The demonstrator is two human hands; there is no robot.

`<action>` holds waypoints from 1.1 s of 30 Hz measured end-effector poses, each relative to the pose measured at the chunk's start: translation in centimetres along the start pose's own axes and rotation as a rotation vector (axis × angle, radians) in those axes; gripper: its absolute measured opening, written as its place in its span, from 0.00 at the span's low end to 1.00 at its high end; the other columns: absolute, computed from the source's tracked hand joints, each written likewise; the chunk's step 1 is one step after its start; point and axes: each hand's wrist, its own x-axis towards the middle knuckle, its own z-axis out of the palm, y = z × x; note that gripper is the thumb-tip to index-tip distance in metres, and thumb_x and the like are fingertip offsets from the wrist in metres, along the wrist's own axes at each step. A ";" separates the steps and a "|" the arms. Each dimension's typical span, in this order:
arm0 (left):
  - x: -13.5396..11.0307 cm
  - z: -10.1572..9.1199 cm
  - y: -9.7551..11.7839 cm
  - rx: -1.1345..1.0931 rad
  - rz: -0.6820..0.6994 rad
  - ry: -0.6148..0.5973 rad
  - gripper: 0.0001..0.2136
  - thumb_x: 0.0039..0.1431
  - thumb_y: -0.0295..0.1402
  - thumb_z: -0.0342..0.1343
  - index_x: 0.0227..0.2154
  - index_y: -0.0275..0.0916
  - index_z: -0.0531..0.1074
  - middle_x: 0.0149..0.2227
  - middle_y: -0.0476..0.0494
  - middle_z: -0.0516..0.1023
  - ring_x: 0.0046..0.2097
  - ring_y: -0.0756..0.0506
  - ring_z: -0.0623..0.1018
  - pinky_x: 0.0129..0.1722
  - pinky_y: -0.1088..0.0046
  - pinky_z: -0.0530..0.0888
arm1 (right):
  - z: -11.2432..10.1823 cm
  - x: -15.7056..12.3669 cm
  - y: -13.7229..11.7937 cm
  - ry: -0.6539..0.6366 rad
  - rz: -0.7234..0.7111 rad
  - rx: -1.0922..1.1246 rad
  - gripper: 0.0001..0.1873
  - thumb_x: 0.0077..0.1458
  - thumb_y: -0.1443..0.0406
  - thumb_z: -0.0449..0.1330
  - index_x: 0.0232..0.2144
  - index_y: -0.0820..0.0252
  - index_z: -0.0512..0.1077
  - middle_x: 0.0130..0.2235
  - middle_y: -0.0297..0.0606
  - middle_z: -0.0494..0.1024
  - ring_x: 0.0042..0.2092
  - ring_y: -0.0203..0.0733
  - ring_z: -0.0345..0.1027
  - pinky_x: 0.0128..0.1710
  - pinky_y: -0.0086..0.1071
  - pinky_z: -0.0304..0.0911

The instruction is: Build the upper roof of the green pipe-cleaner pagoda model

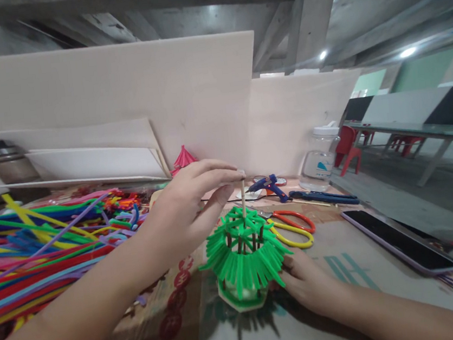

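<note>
A small green pavilion model (246, 268), with a tiered roof of pipe cleaner strips, dark posts and an octagonal base, stands upright in front of me. A thin wooden stick (243, 199) rises from its top. My left hand (189, 204) reaches over from the left with its fingers stretched out, the fingertips at the stick's upper end and the thumb a little apart below. Low on the model's right side is my right hand (310, 280), its fingers curled against it and partly hidden under the green fringe. Just behind the model lie scissors (295, 233) with orange and yellow handles.
Many coloured pipe cleaners (48, 256) are heaped at the left. Behind the model lie a blue glue gun (271, 188) and a dark blue cutter (323, 197). A clear bottle (319, 159) stands at the back right, and a phone (400, 240) lies nearer. White boards (98, 162) lean behind.
</note>
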 end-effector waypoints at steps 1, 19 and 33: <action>-0.1 -0.1 0.0 0.000 -0.041 0.007 0.13 0.68 0.31 0.54 0.52 0.38 0.75 0.52 0.39 0.80 0.54 0.43 0.79 0.55 0.67 0.74 | 0.0 0.0 -0.1 0.001 -0.001 -0.007 0.12 0.55 0.71 0.49 0.24 0.56 0.68 0.30 0.33 0.76 0.33 0.38 0.66 0.36 0.29 0.63; -0.6 -0.1 -0.6 -0.183 -0.443 -0.632 0.48 0.55 0.50 0.63 0.73 0.45 0.45 0.58 0.40 0.77 0.53 0.38 0.79 0.48 0.70 0.72 | -0.5 0.9 0.6 0.033 0.287 0.128 0.06 0.44 0.66 0.55 0.25 0.57 0.72 0.30 0.37 0.80 0.35 0.45 0.75 0.39 0.34 0.68; 0.0 0.5 -2.4 -0.402 -0.631 -0.676 0.50 0.52 0.37 0.65 0.73 0.46 0.43 0.60 0.43 0.75 0.56 0.40 0.77 0.48 0.71 0.73 | -10.0 3.1 -5.5 0.122 0.228 -0.068 0.22 0.61 0.46 0.55 0.31 0.58 0.69 0.24 0.31 0.69 0.25 0.35 0.63 0.26 0.29 0.60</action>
